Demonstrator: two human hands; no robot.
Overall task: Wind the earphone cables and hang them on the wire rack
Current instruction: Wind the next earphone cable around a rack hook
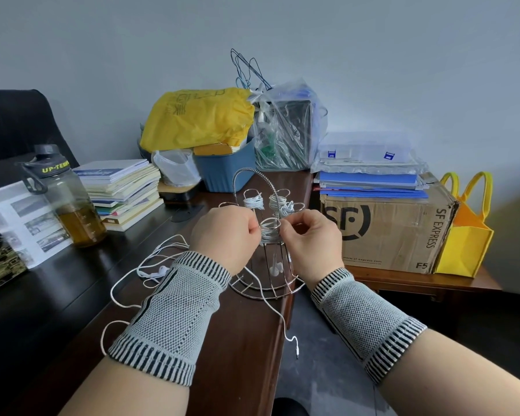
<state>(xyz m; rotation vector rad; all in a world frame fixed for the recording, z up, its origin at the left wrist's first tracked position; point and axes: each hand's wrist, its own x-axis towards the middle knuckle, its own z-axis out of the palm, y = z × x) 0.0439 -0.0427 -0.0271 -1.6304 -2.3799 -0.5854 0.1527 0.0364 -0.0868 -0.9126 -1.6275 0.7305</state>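
Right now both my hands meet at the near hook of the rack [266, 283], fingers curled in from either side onto the coil [269, 232] wound there. My left hand [224, 232] pinches it from the left, my right hand [311, 238] from the right, thumb and forefinger closed on the cable. The coil lies straight ahead between the two grips, equally near to each, its turns stacked along the hook so that its long axis runs roughly up and down. From it a loose tail [278, 313] drops through the rack, over the desk edge [270, 340], down to the plug [296, 351] hanging toward me. I judge that the tail is what remains to wind, and it trails below my hands and slightly right, so the right hand is the likelier one to gather it.

Two more coils [254, 202] hang on the far hooks. Another earphone [162, 270] lies unwound on the desk to my left, its cable partly under my left wristband [174, 313].

My fingertips are hidden behind my knuckles, so exactly where they bite I cannot tell. The earbuds inside the rack are faint.
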